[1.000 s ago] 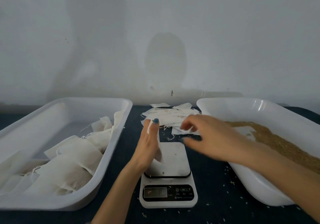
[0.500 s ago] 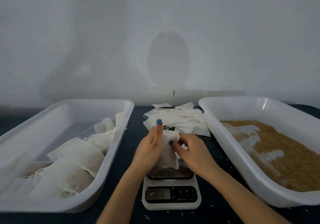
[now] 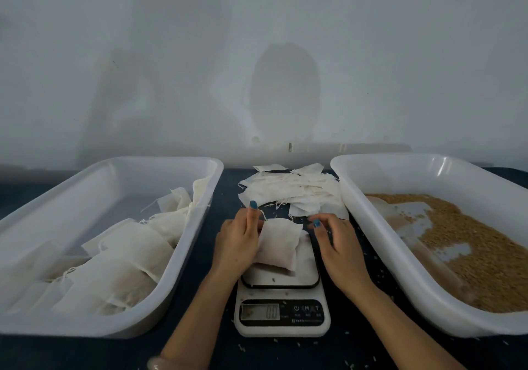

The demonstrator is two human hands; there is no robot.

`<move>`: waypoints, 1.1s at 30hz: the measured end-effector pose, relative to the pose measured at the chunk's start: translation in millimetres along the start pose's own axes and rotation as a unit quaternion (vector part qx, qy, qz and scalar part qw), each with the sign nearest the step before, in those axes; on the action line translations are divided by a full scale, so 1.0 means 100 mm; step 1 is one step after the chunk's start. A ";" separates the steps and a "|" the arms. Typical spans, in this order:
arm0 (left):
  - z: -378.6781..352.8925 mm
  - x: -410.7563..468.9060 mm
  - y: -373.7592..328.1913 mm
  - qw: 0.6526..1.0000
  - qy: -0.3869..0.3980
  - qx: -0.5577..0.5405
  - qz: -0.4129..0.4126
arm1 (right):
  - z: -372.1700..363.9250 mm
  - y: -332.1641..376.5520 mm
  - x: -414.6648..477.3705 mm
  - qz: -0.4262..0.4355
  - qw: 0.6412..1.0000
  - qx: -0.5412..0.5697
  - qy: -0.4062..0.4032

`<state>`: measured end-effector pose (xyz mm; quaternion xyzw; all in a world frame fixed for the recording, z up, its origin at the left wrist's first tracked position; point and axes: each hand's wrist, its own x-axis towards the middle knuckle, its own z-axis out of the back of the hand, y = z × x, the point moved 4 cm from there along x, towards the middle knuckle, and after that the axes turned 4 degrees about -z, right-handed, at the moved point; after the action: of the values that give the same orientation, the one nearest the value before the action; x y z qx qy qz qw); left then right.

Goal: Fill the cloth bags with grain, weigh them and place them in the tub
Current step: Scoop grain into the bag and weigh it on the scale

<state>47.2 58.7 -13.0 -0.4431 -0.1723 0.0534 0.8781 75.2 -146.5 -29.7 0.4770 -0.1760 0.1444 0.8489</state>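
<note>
A small white cloth bag (image 3: 278,242) hangs just over the platform of the white kitchen scale (image 3: 281,311) in the middle. My left hand (image 3: 238,241) grips the bag's left edge, thumb pointing up. My right hand (image 3: 333,244) is just right of the bag, fingers curled and slightly apart, not holding it. A pile of flat empty bags (image 3: 291,191) lies behind the scale. The left tub (image 3: 40,326) holds several filled bags (image 3: 128,258). The right tub (image 3: 371,226) holds brown grain (image 3: 474,249).
Loose grains are scattered on the dark tabletop (image 3: 217,192) around the scale. A plain grey wall rises right behind the tubs. The scale's display shows a reading too blurred to read.
My right hand came back from the pile of empty bags, touched the bag at the scale, then let go and drew off to the right. The bag now hangs spread out from my left hand.
</note>
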 end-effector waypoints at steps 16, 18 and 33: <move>0.04 0.00 -0.02 1.000 -0.001 -0.007 -0.002 | 0.00 0.00 -0.02 0.008 0.999 -0.031 -0.006; 0.03 -0.02 -0.04 1.000 0.004 -0.009 -0.005 | 0.00 0.01 -0.03 0.007 0.999 -0.032 -0.008; 0.09 -0.09 -0.33 0.984 0.009 -0.149 -0.092 | 0.05 0.06 -0.03 0.020 0.999 -0.005 -0.034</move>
<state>33.6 43.3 15.5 -0.5519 -0.2105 -0.0579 0.8048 69.4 -148.1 -24.3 0.4738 -0.2151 0.1446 0.8416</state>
